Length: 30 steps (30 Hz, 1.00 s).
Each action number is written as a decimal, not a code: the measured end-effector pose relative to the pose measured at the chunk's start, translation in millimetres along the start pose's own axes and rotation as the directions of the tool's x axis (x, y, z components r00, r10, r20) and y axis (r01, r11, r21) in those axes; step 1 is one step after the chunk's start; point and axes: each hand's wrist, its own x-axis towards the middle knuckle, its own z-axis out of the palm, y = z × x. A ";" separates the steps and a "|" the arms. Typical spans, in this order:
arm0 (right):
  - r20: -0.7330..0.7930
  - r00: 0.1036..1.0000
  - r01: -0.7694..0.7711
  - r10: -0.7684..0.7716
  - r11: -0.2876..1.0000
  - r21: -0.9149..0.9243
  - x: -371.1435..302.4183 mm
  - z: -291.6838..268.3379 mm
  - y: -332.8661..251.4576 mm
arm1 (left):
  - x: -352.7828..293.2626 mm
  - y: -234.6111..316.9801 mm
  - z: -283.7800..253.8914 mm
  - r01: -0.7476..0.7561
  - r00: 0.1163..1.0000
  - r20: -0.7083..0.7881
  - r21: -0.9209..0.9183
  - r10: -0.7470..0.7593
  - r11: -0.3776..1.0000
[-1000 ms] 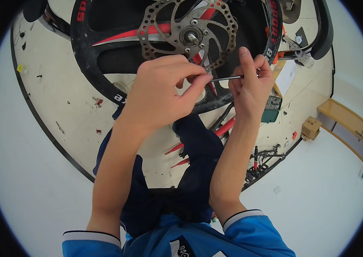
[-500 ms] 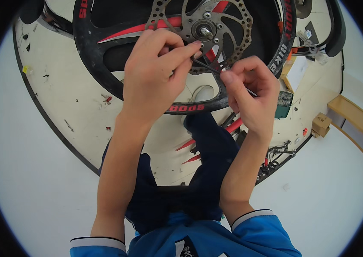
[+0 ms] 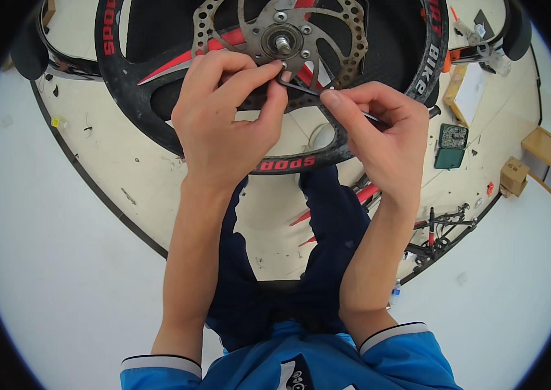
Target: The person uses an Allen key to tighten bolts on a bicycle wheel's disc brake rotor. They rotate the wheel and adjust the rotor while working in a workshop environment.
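Observation:
A bicycle wheel (image 3: 334, 158) with black and red spokes lies before me, a perforated disc brake rotor (image 3: 354, 55) at its hub. The threaded axle (image 3: 282, 45) points up from the bearing, with several bolts around it. Across the rotor's near side runs a dark hex key (image 3: 304, 89). My right hand (image 3: 382, 133) is closed round its long arm. My left hand (image 3: 230, 120) pinches at the key's bent end with thumb and forefinger, just below the axle. Those fingertips partly hide the bolt area there.
Chrome tubes with black pads (image 3: 70, 67) flank the wheel. To the right lie an open green case (image 3: 449, 158), a wood-edged white board (image 3: 467, 97), a cardboard box (image 3: 514, 176) and a dark bicycle frame (image 3: 441, 227). Small parts are scattered over the floor.
The wheel and rotor have shifted a little left and up in the picture as the view moved. Both hands keep their grip, and the right has slid closer to the left.

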 end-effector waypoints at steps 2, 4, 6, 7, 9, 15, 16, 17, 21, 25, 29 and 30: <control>0.002 1.000 0.002 -0.002 0.999 -0.033 1.0 -1.4 2.9 | 0.0 -0.1 1.4 -0.012 1.000 -0.003 0.006 0.012 1.000; 0.022 1.000 0.023 -0.022 0.999 -0.048 1.4 -3.0 4.9 | 0.9 0.0 1.6 -0.023 1.000 -0.006 0.011 0.023 1.000; 0.048 0.999 0.010 -0.007 0.997 -0.071 2.7 -4.4 5.7 | 0.3 0.2 1.7 -0.018 1.000 0.000 0.008 0.018 1.000; 0.061 0.998 0.005 0.001 0.996 -0.084 3.3 -4.1 5.9 | 0.0 -0.4 1.8 -0.014 1.000 0.002 0.006 0.014 1.000; 0.073 0.997 -0.026 0.033 0.994 -0.103 1.9 -2.4 5.9 | -0.3 -0.6 2.8 -0.013 1.000 0.003 0.011 0.013 1.000; 0.223 0.960 -0.156 0.172 0.984 -0.087 0.3 -2.8 4.8 | -2.1 -0.2 4.1 -0.007 1.000 0.002 0.035 0.007 0.999; 0.260 0.946 -0.174 0.196 0.979 -0.107 0.4 -3.3 3.5 | -2.8 -0.4 4.3 -0.003 1.000 0.004 0.042 0.003 0.999; 0.273 0.936 -0.204 0.222 0.975 -0.093 0.7 -2.6 3.3 | -3.3 -0.3 4.8 0.008 1.000 0.004 0.039 -0.008 0.999; 0.333 0.915 -0.220 0.227 0.974 -0.060 0.0 2.4 3.7 | -3.7 1.9 4.7 0.035 0.999 -0.001 0.031 -0.035 0.999; 0.324 0.924 -0.191 0.203 0.979 -0.068 2.7 2.7 11.1 | -2.7 3.1 5.2 0.054 0.999 0.002 0.012 -0.054 0.998; 0.290 0.937 -0.155 0.195 0.976 -0.154 6.2 -1.3 11.3 | -0.1 6.8 3.8 0.042 0.999 0.029 0.016 -0.043 0.999; 0.285 0.939 -0.144 0.190 0.974 -0.172 6.8 -2.3 13.0 | -0.5 7.0 4.0 0.046 0.998 0.030 0.012 -0.047 0.999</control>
